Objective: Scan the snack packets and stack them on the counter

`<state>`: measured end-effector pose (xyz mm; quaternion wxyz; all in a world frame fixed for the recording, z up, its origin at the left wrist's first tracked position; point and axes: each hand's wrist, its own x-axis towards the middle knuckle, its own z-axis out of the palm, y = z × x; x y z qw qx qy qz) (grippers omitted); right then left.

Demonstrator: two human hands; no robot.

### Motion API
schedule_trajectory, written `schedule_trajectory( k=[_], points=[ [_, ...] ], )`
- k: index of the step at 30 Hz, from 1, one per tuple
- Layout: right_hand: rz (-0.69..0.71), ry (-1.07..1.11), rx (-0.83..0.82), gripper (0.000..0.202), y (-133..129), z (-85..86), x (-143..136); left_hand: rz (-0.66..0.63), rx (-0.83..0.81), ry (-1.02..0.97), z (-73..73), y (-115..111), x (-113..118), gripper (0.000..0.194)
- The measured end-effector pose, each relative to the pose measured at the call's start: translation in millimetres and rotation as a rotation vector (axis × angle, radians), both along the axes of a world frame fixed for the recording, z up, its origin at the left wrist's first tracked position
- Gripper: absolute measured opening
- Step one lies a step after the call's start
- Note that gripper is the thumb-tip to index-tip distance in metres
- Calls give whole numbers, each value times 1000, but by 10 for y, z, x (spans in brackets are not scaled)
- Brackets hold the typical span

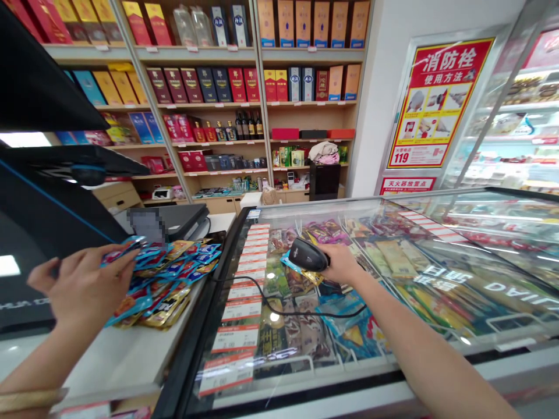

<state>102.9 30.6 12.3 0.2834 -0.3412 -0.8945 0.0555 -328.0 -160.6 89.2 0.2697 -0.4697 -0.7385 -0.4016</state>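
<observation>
My right hand point(343, 263) is wrapped round a black handheld scanner point(305, 255) above the glass-topped freezer point(288, 364). Under the scanner a small blue and gold packet point(312, 276) shows in part. The scanner's black cable point(279, 310) curves across the glass. At the left, my left hand point(89, 279) has its thumb and forefinger pinched on a shiny blue packet point(126, 247) at the edge of a pile. That pile of blue, red and gold snack packets point(174, 279) lies on the white counter point(135, 361).
Dark checkout equipment point(39, 233) stands at the left, with a flat black device point(187, 218) behind the pile. Price labels point(238, 337) line the freezer's left side. Shelves of boxes and bottles point(209, 84) fill the back, beside a red poster point(441, 105).
</observation>
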Motion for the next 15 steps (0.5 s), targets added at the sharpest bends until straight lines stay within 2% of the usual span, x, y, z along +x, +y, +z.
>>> schedule_trajectory(
  k=[2,6,11,13,15],
  points=[
    [-1,2,0,23,-2,-2,1,16,-45,105,-20,35,-1,26],
    [2,9,-3,29,0,-7,9,110,-248,327,-35,134,-92,34],
    [9,17,-2,28,13,-9,16,288,-498,411,32,243,-116,33],
    [-2,25,-5,27,23,-3,22,332,-536,412,57,262,-40,38],
    [-27,30,-11,28,40,7,35,338,-483,405,64,278,79,42]
  ],
)
